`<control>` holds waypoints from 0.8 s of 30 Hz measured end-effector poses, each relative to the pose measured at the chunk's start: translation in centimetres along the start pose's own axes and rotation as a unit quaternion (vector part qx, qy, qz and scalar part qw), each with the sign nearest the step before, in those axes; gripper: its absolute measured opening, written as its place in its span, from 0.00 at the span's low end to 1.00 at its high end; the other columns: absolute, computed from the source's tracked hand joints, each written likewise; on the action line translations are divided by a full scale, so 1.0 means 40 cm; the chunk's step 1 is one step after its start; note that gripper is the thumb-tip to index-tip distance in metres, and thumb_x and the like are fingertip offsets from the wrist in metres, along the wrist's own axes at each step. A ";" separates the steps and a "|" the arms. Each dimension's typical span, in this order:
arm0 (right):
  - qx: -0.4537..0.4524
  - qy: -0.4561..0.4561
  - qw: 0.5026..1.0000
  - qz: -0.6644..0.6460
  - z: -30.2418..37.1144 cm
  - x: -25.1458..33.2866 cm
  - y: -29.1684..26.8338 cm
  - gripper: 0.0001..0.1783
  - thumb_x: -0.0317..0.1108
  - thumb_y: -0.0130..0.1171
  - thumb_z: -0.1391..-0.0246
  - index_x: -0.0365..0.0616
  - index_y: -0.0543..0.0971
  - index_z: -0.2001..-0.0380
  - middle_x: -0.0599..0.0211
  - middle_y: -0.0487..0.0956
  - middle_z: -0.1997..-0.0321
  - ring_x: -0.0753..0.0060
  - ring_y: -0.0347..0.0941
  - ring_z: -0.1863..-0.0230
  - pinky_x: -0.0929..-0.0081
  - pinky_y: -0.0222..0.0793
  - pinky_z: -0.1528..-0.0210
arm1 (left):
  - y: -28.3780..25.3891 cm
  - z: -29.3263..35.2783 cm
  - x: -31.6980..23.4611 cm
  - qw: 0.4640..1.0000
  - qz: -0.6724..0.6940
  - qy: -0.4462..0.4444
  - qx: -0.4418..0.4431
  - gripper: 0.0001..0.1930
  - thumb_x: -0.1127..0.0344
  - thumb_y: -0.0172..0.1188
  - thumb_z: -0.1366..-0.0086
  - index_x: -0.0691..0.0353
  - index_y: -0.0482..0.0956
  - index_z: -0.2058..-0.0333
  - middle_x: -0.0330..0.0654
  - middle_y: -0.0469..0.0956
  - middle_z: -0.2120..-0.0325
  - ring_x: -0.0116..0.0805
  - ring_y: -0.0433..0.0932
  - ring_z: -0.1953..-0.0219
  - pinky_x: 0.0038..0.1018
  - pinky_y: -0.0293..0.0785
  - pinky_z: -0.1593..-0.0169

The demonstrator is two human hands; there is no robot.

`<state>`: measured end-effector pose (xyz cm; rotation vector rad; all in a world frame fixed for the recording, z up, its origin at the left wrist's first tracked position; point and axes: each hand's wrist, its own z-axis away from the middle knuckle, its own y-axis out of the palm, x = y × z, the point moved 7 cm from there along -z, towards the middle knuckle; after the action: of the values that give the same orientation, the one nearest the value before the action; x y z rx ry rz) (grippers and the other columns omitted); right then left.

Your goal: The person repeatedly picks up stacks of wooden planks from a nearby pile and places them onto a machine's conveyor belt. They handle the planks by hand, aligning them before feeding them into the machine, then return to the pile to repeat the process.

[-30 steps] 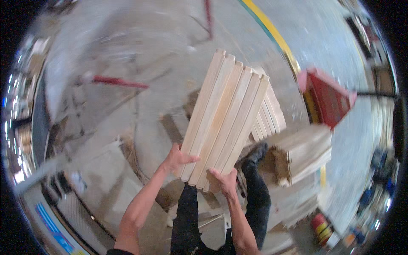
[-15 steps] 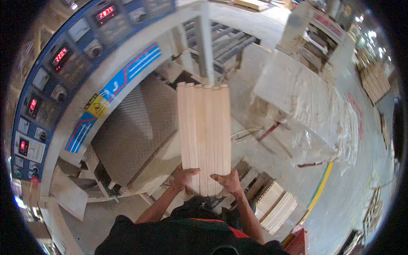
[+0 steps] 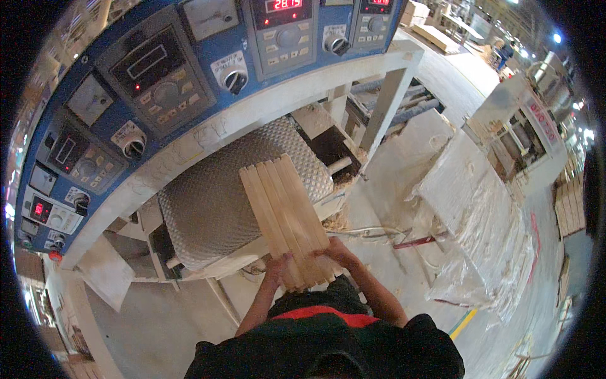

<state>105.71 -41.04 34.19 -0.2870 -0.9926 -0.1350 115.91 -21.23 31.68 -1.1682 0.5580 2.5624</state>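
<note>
A bundle of several long, pale wooden slats [image 3: 283, 211] lies side by side in my grip, tilted with its far end to the left. My left hand [image 3: 278, 268] clasps the bundle's near left edge, its thumb on top. On the near right edge, my right hand [image 3: 334, 254] grips with its thumb over the slats. The fingers under the wood are hidden. Beneath the far part of the bundle shows the dimpled metal belt [image 3: 208, 208] of a machine; I cannot tell whether the wood touches it.
Above the belt stands a blue control panel [image 3: 233, 38] with knobs and red displays. A pale frame post [image 3: 385, 104] rises beyond the belt's right end. At right, a plastic-wrapped bulk [image 3: 467, 208] stands on the floor near another machine [image 3: 527, 136]. A hose [image 3: 372, 232] lies between.
The slats have turned from pointing straight ahead to leaning left, now over the metal belt. My view has shifted closer to the control panel. Both hands keep hold.
</note>
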 end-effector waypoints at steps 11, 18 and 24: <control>0.088 -0.006 0.996 0.018 -0.068 0.097 -0.046 0.37 0.50 0.72 0.67 0.34 0.76 0.57 0.58 0.80 0.61 0.64 0.76 0.60 0.67 0.71 0.57 | 0.019 -0.027 -0.024 0.992 0.117 0.017 -0.037 0.25 0.71 0.61 0.46 0.68 0.67 0.50 0.47 0.75 0.57 0.41 0.76 0.58 0.35 0.76 0.56; 0.129 -0.043 0.988 -0.068 -0.126 0.088 -0.063 0.31 0.46 0.71 0.64 0.40 0.77 0.57 0.63 0.80 0.63 0.70 0.75 0.63 0.72 0.70 0.60 | -0.008 -0.081 -0.003 0.990 0.020 0.014 -0.141 0.23 0.73 0.62 0.48 0.66 0.68 0.52 0.44 0.75 0.61 0.40 0.76 0.62 0.34 0.77 0.59; 0.143 -0.024 0.985 -0.094 -0.091 0.123 -0.082 0.33 0.51 0.69 0.64 0.41 0.77 0.57 0.63 0.80 0.64 0.68 0.76 0.63 0.70 0.70 0.59 | 0.017 -0.060 -0.042 0.994 0.073 0.035 -0.070 0.24 0.69 0.63 0.47 0.65 0.69 0.51 0.45 0.74 0.59 0.40 0.76 0.62 0.35 0.76 0.59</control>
<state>110.50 -45.15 37.03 0.0673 -1.0712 -0.1567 118.28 -23.05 31.68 -1.3137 0.5037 2.7305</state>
